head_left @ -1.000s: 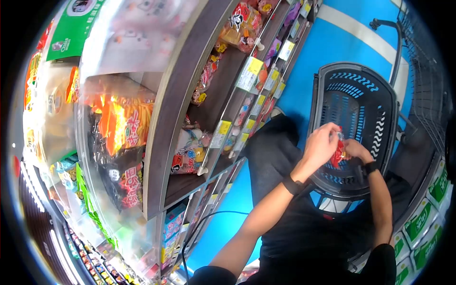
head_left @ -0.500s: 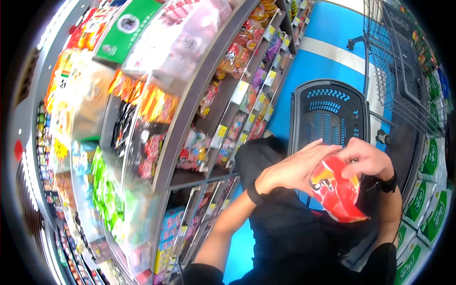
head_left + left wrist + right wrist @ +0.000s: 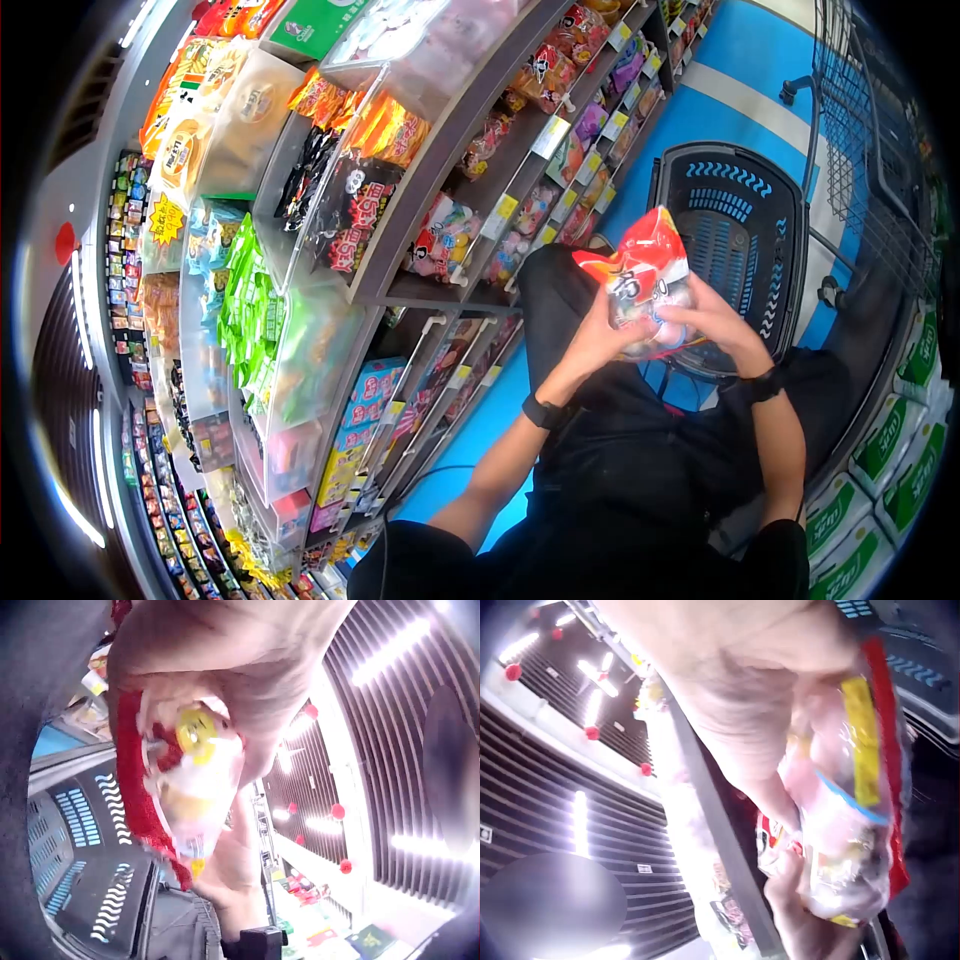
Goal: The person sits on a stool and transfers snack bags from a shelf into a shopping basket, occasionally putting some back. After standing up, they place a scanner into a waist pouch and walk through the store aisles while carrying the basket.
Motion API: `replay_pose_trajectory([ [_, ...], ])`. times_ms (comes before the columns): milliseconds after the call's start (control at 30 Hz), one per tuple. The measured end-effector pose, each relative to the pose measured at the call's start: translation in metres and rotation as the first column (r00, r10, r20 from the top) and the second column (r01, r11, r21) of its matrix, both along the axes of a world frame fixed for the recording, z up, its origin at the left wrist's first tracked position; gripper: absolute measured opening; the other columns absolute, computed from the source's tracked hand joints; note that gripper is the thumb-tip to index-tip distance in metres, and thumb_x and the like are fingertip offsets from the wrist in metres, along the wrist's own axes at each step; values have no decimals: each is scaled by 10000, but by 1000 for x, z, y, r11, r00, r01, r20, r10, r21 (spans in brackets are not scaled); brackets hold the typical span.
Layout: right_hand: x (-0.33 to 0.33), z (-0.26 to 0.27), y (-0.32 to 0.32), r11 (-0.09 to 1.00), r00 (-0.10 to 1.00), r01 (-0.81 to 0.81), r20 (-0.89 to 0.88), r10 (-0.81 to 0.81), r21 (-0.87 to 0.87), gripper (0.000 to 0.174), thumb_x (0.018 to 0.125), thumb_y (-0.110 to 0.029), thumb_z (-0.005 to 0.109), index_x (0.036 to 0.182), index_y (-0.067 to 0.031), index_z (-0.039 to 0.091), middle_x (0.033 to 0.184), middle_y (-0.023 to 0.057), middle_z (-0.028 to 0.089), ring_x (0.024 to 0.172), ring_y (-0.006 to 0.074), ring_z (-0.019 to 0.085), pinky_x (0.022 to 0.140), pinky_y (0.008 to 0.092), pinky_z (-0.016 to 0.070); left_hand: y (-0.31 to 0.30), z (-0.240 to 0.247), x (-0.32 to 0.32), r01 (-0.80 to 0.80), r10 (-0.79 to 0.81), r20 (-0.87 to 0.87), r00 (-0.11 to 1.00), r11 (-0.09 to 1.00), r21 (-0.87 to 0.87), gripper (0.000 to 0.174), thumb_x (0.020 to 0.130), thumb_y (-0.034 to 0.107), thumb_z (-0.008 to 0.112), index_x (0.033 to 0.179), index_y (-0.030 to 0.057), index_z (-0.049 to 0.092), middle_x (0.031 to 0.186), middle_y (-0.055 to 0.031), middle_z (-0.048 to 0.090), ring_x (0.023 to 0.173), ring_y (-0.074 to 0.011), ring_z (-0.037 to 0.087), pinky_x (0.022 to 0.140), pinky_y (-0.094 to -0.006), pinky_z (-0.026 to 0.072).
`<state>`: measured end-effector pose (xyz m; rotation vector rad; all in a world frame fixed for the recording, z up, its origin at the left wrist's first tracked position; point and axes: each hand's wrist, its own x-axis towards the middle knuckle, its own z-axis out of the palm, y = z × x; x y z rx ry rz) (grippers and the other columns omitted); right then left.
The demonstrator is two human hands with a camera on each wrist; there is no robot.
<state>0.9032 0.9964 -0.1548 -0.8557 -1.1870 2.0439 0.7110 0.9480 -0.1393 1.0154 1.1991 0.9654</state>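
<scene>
A plastic snack bag point(image 3: 648, 262), red at one end and see-through lower down with pale round pieces inside, is held over the lap, just short of the black basket point(image 3: 668, 200). On its left side my left hand point(image 3: 592, 338) grips it, thumb up along the front. My right hand point(image 3: 722, 322) holds the opposite side, with its fingers across the clear part. In the left wrist view the bag point(image 3: 196, 780) shows a red edge and a yellow print between both hands. The right wrist view shows the clear side of the bag point(image 3: 847, 855) bulging between the fingers.
Shelves of bagged sweets point(image 3: 440, 235) with price tags run along the left, above clear bins of green packets point(image 3: 250, 320). A wire shopping cart point(image 3: 850, 120) stands at the far right. Green and white packs point(image 3: 885, 440) are stacked along the right edge.
The bag has come up from over the basket toward my body. It has turned so its red end points up and away, with both hands now gripping its sides.
</scene>
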Motion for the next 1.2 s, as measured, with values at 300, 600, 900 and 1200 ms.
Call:
replay_pose_trajectory([
  [300,-10,45,8,965,992,94,63,-112,245,248,757,-95,700,959,20,614,913,33,650,844,94,585,782,252,454,10,52,-32,140,-138,-28,990,978,153,608,749,161,715,1256,11,414,1176,-69,531,1063,-154,510,915,-314,409],
  [600,-23,19,13,986,978,166,-130,-161,29,264,834,-136,629,1055,4,590,988,48,634,852,100,593,757,257,474,44,37,-32,-114,105,211,972,993,31,290,904,207,523,1117,10,525,1029,-64,616,877,-125,603,765,-268,481],
  [900,-49,21,34,979,975,201,-91,-202,-28,244,855,-157,603,1031,12,599,951,42,638,811,83,592,727,241,473,50,21,-54,-131,205,266,942,953,-272,367,831,195,632,1137,29,514,1037,-42,593,911,-118,566,795,-256,451],
  [1200,-67,35,64,931,929,365,-56,-365,-8,333,878,-339,541,1063,-70,479,949,53,539,847,124,530,732,262,442,121,38,-120,-576,551,174,816,750,325,416,780,59,638,1159,2,478,1042,-86,588,878,-184,593,741,-317,493],
])
